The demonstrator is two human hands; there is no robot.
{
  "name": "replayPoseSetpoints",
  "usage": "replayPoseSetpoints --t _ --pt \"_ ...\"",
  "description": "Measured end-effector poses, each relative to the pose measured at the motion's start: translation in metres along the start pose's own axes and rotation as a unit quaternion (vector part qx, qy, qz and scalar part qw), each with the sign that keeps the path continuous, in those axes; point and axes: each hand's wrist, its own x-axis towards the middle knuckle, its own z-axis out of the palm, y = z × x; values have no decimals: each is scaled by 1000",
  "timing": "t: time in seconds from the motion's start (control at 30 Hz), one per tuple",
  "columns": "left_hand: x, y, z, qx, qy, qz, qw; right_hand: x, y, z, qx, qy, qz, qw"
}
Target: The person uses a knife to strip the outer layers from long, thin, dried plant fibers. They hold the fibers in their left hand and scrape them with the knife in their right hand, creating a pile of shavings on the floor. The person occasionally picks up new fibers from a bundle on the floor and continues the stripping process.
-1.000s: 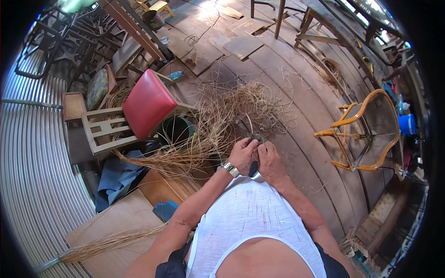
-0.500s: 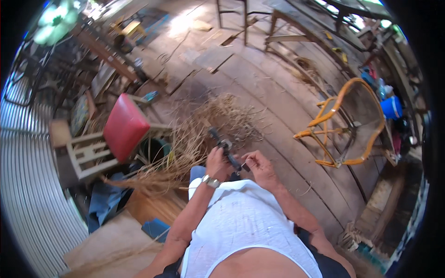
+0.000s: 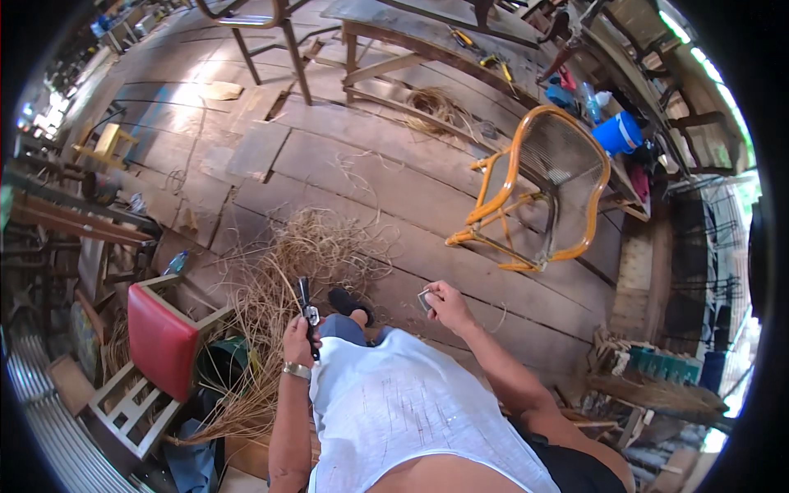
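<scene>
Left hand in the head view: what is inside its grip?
The left hand holds a dark tool with a shiny metal part. Dark ends show above and below; some of the middle is covered.

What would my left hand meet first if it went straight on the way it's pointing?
Most likely the pile of thin, straw-coloured strands, just beyond the dark tool that your left hand holds. It could pass above them, though, as this one view leaves the depth unclear.
</scene>
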Motion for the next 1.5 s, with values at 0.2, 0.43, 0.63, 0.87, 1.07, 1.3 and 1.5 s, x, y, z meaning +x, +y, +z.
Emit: replayPoseSetpoints --t 0.2,0.43,0.63,0.87,1.07,1.3,1.5 --pt "64 47 34 195 108 -16 975 43 -19 -48 -3 90 22 996" --pt "109 83 85 -181 -24 -178 967 145 -94 -93 51 145 -101 983" --pt "145 102 160 -96 32 -117 988 294 -195 -158 4 131 -172 976" --pt "219 133 263 29 125 -30 991 540 -319 -241 -32 159 -209 964" --pt "268 204 407 36 150 66 986 695 -427 -273 -129 149 -180 964" --pt "312 276 522 4 113 62 992 710 -490 -310 -453 358 -126 807" --pt "337 289 532 -118 32 3 992 754 -473 -367 -602 225 -178 745"
